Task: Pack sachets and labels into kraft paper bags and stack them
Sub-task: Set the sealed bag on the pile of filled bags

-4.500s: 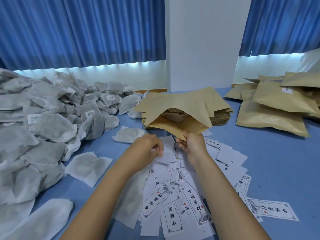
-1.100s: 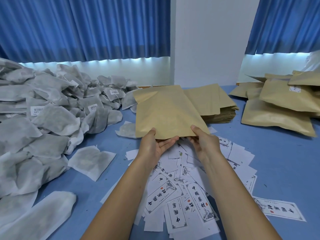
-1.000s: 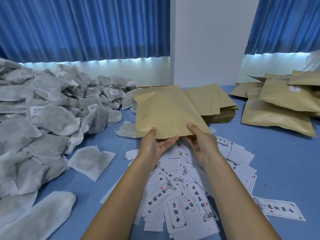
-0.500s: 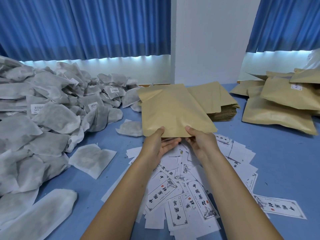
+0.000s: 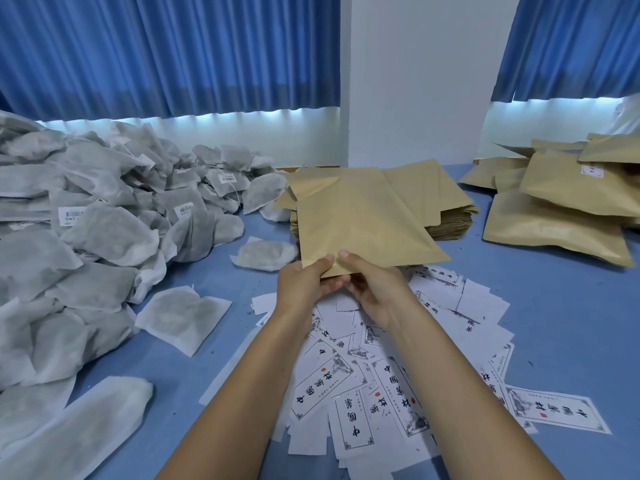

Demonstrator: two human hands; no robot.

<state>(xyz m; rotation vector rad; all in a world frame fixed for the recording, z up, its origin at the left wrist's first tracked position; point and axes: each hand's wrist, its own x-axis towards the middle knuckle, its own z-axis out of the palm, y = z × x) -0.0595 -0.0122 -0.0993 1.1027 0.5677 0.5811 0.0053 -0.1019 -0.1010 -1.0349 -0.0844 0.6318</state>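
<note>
A kraft paper bag is held flat above the blue table, its near edge pinched by both hands. My left hand grips that edge with the thumb on top. My right hand holds the same edge just beside it, thumbs almost touching. Under my wrists lie several white printed labels, scattered. A large heap of grey-white sachets fills the left side. One loose sachet lies just left of the bag.
A stack of flat kraft bags sits behind the held bag. Filled kraft bags are piled at the right. A white pillar and blue curtains stand behind the table.
The label went into the bag earlier. Since a second ago the bag has stayed in both hands, and my hands have slid together along its near edge.
</note>
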